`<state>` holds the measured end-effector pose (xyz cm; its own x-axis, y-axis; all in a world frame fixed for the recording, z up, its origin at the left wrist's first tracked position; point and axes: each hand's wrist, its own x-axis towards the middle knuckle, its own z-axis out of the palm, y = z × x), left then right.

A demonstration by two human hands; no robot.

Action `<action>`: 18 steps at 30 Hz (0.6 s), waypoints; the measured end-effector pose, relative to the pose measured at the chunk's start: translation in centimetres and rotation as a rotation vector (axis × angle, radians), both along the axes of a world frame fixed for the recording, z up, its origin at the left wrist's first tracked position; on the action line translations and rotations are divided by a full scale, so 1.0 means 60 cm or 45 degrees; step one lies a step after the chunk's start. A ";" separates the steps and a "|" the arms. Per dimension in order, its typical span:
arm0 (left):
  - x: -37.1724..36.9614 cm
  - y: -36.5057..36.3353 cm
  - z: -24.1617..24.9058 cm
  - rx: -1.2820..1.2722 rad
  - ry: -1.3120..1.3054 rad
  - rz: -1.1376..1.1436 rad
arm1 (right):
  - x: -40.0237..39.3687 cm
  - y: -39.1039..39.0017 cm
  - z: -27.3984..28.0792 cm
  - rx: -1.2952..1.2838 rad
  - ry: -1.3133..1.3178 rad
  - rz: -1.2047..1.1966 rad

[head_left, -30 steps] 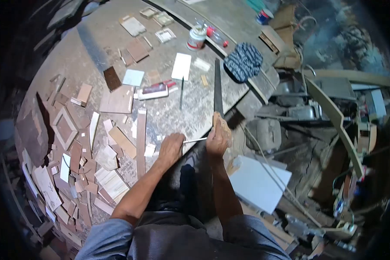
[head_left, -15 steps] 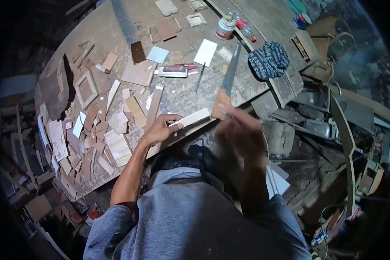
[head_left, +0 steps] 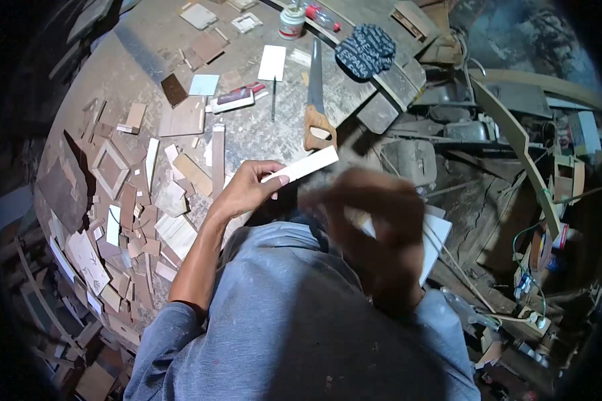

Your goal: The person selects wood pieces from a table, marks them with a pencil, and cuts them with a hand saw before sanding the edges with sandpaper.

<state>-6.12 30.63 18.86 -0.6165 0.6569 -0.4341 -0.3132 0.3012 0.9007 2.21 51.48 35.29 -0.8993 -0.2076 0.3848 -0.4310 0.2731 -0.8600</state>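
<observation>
My left hand (head_left: 246, 190) is closed round one end of a pale wooden strip (head_left: 309, 164), thumb along its near side. The strip slants up to the right near the table's front edge. My right hand (head_left: 381, 217) is raised to the right of the strip, apart from it and smeared by motion, so its fingers cannot be made out. Just beyond the strip's far end lies a handsaw (head_left: 320, 125) with a wooden handle, its blade pointing away from me. A dark pencil-like stick (head_left: 273, 100) lies left of the saw.
Wood offcuts (head_left: 192, 175) and a small wooden frame (head_left: 110, 168) litter the worktable's left side (head_left: 140, 87). Farther back are a white jar (head_left: 291, 24), a patterned dark cloth cap (head_left: 366, 51) and a red-and-white tool (head_left: 233, 99). Wood and metal clutter fills the right side.
My right hand has moved down and toward me, away from the saw handle. The strip stays in my left hand. The whole view has shifted, with the table appearing higher and farther left.
</observation>
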 end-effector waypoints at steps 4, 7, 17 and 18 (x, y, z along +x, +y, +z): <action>-0.003 -0.042 0.016 0.012 0.273 -0.127 | -0.006 -0.032 -0.122 0.797 0.058 -0.268; -0.001 -0.056 0.038 0.102 0.557 -0.218 | -0.013 -0.043 -0.182 0.764 -0.204 -0.106; 0.027 -0.030 0.033 -0.211 0.792 -0.111 | -0.022 -0.044 -0.229 0.703 -0.447 -0.120; 0.024 -0.027 0.035 -0.246 0.788 -0.107 | -0.025 -0.039 -0.232 0.741 -0.449 -0.111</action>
